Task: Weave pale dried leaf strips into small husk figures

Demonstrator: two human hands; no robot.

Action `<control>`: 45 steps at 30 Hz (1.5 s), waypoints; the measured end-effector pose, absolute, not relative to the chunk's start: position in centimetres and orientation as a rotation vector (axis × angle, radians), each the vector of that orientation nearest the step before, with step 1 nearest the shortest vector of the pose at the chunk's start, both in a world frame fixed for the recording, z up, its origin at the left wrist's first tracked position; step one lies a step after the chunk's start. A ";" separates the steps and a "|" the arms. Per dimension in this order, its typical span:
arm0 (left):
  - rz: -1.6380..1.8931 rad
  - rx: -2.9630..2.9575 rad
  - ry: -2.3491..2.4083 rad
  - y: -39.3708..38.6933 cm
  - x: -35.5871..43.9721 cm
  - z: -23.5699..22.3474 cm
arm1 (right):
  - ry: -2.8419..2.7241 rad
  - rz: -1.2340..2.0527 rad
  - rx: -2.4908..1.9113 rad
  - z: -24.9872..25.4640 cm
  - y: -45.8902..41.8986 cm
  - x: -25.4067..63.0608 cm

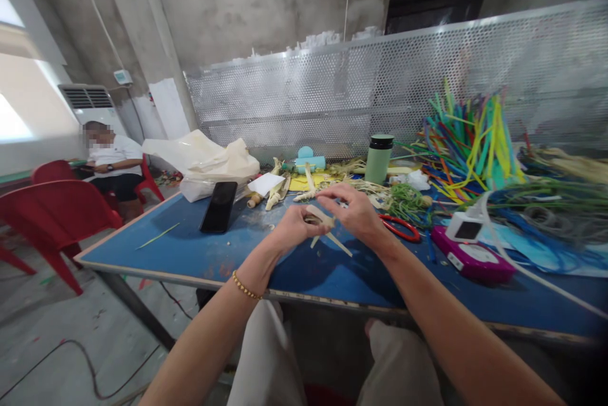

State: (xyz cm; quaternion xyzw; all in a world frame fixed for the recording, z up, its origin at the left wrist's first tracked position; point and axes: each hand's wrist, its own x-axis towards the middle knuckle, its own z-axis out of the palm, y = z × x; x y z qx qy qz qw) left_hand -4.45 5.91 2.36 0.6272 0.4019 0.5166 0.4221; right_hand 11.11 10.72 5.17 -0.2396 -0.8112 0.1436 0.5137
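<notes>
My left hand (300, 227) is closed around a small piece of pale, flat strips that look like dried plant leaf (338, 244). Loose ends of the strips stick out below the fingers, above the blue table (180, 260). Close beside it, my right hand (354, 211) is held over the piece with thumb and fingers pinched together. What lies between those fingertips is too small to make out. Just beyond the hands, a similar pale plant-fibre figure (308, 184) rests among dried scraps. A red scissor-like handle (403, 228) shows right of my right wrist.
A black phone (219, 206) and a plastic bag (213, 162) are on the left. Behind stands a green bottle (377, 162). Coloured strips (475, 146) and a magenta box (475, 260) with a white cable fill the right. A person (116, 162) sits far left near red chairs (57, 216).
</notes>
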 end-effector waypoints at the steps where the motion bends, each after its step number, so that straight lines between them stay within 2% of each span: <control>1: 1.330 1.503 0.973 5.9 -4.5 2.4 | -1.883 0.330 -0.648 5.3 10.8 11.3; 6: 1.464 1.314 0.917 6.3 -4.6 2.6 | -1.849 0.407 -0.923 5.5 10.7 12.0; 16: 1.450 1.354 0.940 6.5 -4.8 2.3 | -1.906 0.860 -0.835 5.7 10.0 11.9; 26: 1.335 1.412 0.863 6.2 -5.1 2.2 | -1.951 0.902 -0.740 5.8 10.0 12.2; 34: 1.340 1.444 0.920 6.2 -5.0 2.5 | -1.965 0.650 -0.800 5.3 10.5 11.9; 43: 1.406 1.401 0.974 6.2 -5.0 2.5 | -1.956 0.716 -0.807 5.1 10.8 11.9; 45: 1.401 1.395 1.009 6.3 -5.0 2.4 | -1.907 0.639 -0.816 5.1 11.0 11.9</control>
